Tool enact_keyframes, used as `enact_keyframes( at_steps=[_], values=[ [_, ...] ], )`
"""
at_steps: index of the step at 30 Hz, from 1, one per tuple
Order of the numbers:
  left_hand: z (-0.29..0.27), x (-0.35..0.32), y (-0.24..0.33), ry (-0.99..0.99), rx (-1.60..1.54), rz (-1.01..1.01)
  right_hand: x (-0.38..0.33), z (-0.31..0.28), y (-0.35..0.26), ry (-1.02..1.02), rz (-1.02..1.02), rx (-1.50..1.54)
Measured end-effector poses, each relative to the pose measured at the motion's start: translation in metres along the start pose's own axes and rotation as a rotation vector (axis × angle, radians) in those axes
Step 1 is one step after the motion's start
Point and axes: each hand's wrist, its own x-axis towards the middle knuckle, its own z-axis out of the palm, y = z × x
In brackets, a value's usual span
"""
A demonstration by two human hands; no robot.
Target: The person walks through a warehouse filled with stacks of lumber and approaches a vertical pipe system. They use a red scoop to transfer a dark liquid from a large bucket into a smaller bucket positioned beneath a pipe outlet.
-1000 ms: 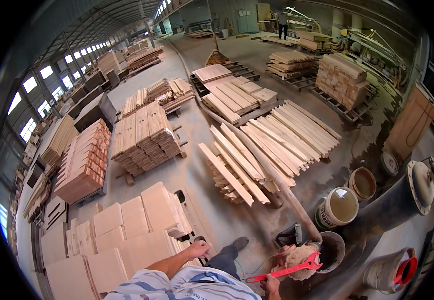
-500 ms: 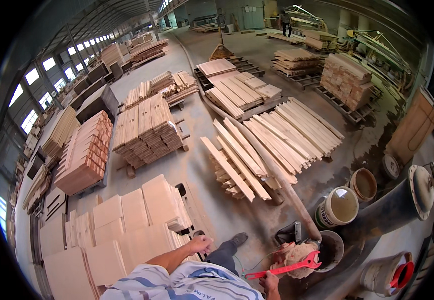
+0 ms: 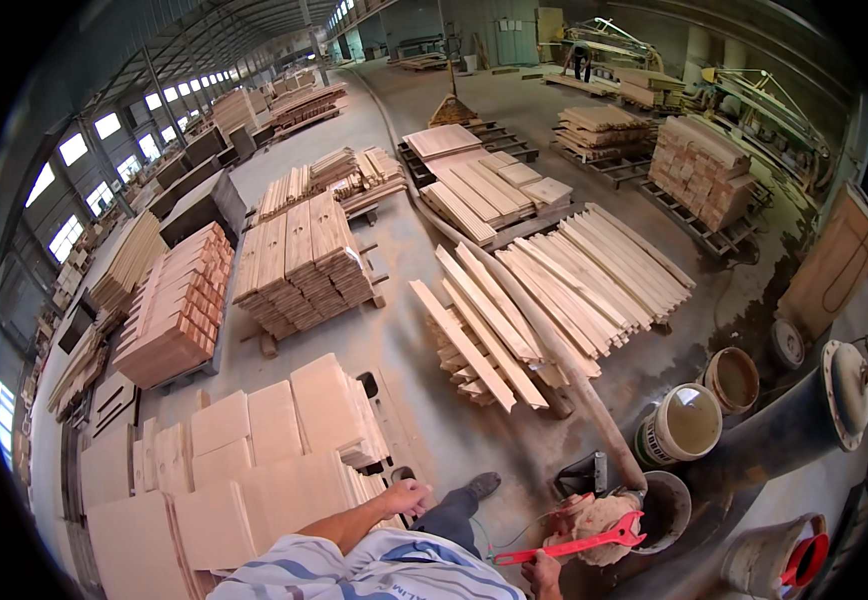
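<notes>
A large red open-ended wrench (image 3: 572,547) is in my right hand (image 3: 544,572), which grips its handle near the lower edge. Its forked head overlaps a lumpy tan cloth-like bundle (image 3: 602,522); I cannot tell whether they touch. This bundle sits at the end of a long pipe (image 3: 604,430), beside a bucket (image 3: 662,512) with a dark inside. My left hand (image 3: 409,497) is curled closed in front of my body, near stacked boards (image 3: 339,410). What its fingers hold, if anything, is hidden. A thin green line (image 3: 484,525) runs between my leg and the bundle.
At the right stand a white bucket (image 3: 689,422) of cloudy liquid, a brown bucket (image 3: 732,380) and a thick dark cylinder (image 3: 794,425) with a flanged end. Loose wood strips (image 3: 594,275) lie ahead under the pipe. Pallets of planks (image 3: 304,260) fill the left. Someone (image 3: 582,62) stands far back.
The whole view has shifted slightly, so the stacks and buckets sit a little farther right and lower. The wrench stays in my right hand beside the bundle, and my left hand remains curled.
</notes>
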Motion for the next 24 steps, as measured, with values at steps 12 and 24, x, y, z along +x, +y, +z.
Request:
enact_keyframes(
  at_steps=[12, 24],
  values=[
    [0.005, 0.007, -0.007, 0.011, -0.016, 0.031, 0.021, -0.015, 0.016, -0.078, -0.021, -0.014],
    [0.006, 0.010, -0.009, -0.018, -0.004, 0.029, 0.013, -0.011, 0.015, -0.042, -0.028, -0.044]
  ],
)
